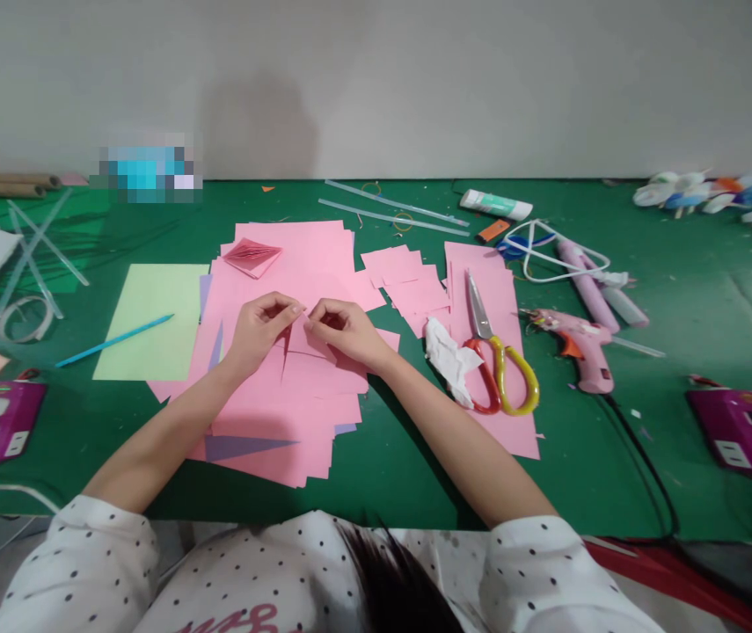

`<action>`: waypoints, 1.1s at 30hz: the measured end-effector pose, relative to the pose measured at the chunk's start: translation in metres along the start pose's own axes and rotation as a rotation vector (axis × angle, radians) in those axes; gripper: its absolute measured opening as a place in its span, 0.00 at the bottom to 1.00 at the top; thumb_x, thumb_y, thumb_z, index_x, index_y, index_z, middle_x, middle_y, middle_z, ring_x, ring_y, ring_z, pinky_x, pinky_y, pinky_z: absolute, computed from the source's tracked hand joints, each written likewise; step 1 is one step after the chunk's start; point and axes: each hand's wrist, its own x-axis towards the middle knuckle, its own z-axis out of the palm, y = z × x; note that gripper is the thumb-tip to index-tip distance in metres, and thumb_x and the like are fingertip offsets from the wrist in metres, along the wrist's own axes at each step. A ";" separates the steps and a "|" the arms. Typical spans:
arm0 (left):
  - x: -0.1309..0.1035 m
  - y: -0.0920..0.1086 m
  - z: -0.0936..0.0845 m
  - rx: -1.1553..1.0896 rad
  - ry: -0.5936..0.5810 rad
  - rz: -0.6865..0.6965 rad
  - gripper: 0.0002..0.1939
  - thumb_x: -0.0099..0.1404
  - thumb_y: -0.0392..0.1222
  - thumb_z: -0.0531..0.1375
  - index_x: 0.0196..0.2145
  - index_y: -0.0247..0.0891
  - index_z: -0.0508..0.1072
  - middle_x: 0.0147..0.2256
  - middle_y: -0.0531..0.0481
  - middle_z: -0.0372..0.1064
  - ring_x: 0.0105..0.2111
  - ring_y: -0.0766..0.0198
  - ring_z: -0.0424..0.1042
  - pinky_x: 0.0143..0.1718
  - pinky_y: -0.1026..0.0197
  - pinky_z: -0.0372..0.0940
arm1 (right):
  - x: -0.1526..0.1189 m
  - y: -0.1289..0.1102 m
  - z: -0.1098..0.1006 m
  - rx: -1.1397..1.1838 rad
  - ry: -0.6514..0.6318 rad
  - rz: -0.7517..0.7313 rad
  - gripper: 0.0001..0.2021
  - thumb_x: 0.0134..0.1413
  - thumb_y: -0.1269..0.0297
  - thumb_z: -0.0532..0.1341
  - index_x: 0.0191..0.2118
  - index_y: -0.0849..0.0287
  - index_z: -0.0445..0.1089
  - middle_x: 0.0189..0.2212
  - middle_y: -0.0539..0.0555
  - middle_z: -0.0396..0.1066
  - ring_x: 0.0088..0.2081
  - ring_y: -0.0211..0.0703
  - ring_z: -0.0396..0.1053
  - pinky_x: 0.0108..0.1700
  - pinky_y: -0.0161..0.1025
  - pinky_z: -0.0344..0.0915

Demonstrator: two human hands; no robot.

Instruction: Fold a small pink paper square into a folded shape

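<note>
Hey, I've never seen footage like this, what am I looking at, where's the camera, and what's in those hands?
The single picture comes from a camera worn on a person's head, looking down at their own bare hands over a green table. The left hand and right hand together pinch a small pink paper piece above a pile of pink paper sheets. To the right lie red-and-yellow-handled scissors and a pink glue gun; to the left, a pale green sheet with a blue pencil.

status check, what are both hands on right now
Left hand and right hand both pinching a small pink paper piece over the pink sheets. Scissors lie off to the right, nothing blocking.
</note>
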 end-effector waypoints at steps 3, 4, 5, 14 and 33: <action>0.000 -0.001 -0.001 -0.043 -0.008 -0.002 0.13 0.57 0.51 0.70 0.31 0.38 0.79 0.31 0.50 0.75 0.31 0.66 0.71 0.37 0.62 0.66 | -0.001 0.000 0.001 0.014 0.001 -0.005 0.12 0.55 0.55 0.64 0.29 0.59 0.69 0.25 0.48 0.68 0.27 0.35 0.62 0.31 0.36 0.59; 0.000 -0.002 -0.001 -0.055 -0.015 -0.003 0.12 0.57 0.50 0.70 0.31 0.38 0.79 0.31 0.50 0.75 0.31 0.67 0.71 0.36 0.62 0.66 | -0.001 -0.001 0.001 0.024 0.002 -0.002 0.13 0.55 0.54 0.65 0.30 0.59 0.69 0.26 0.48 0.68 0.27 0.34 0.62 0.31 0.35 0.59; -0.001 -0.002 -0.001 -0.062 -0.021 -0.003 0.12 0.57 0.50 0.70 0.31 0.38 0.80 0.31 0.50 0.75 0.31 0.67 0.71 0.36 0.62 0.66 | -0.001 -0.002 0.001 0.036 0.002 0.005 0.13 0.55 0.53 0.65 0.30 0.59 0.69 0.25 0.48 0.68 0.26 0.34 0.61 0.30 0.35 0.58; 0.000 -0.003 0.001 -0.026 -0.014 0.038 0.13 0.57 0.50 0.70 0.30 0.37 0.79 0.29 0.51 0.74 0.29 0.68 0.69 0.33 0.64 0.64 | -0.001 0.000 0.000 0.040 -0.013 0.018 0.15 0.54 0.52 0.66 0.28 0.59 0.68 0.24 0.47 0.66 0.25 0.34 0.60 0.30 0.35 0.58; 0.002 0.003 0.001 0.005 -0.088 -0.009 0.15 0.54 0.51 0.71 0.29 0.36 0.77 0.28 0.51 0.73 0.28 0.68 0.68 0.32 0.63 0.64 | -0.001 -0.002 0.000 0.036 0.016 0.043 0.17 0.54 0.50 0.66 0.29 0.59 0.68 0.23 0.48 0.66 0.24 0.33 0.58 0.27 0.34 0.55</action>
